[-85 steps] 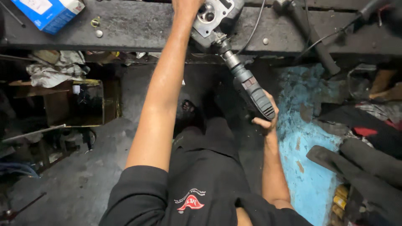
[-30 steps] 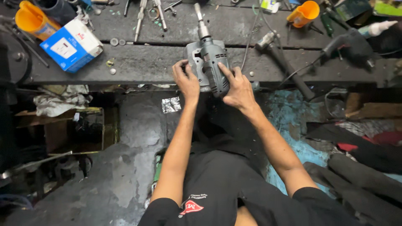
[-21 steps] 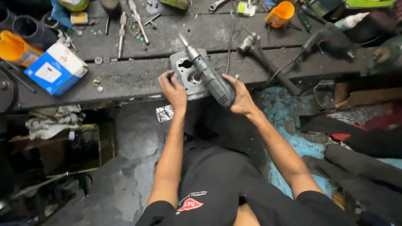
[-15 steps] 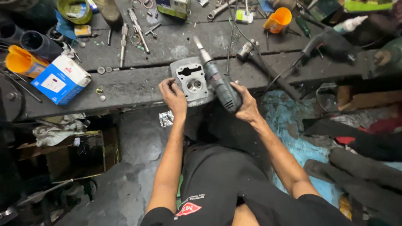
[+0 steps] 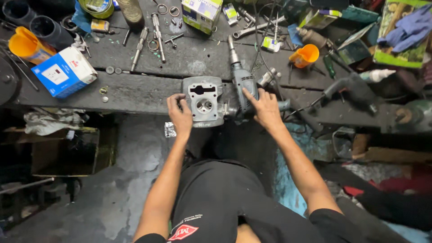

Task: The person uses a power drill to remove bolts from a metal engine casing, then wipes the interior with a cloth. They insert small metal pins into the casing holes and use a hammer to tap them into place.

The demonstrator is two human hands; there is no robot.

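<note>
Both hands reach forward: left point(image 5: 181, 118) grips cylinder head point(image 5: 203, 101), right point(image 5: 264, 106) drill point(image 5: 243, 85).

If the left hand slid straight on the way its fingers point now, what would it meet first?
The left hand points up-bench, its fingers at the left edge of the grey engine part. Straight on lies bare benchtop, then probably the long metal rod; depth is unclear.

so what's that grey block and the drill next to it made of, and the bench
Grey block: looks like cast metal, probably aluminium, matte pale grey with machined holes. Drill: dull grey housing, metal or plastic, hard to tell, with a metal chuck. Bench: seemingly dark, grimy wooden planks, with a seam between the boards.
</note>
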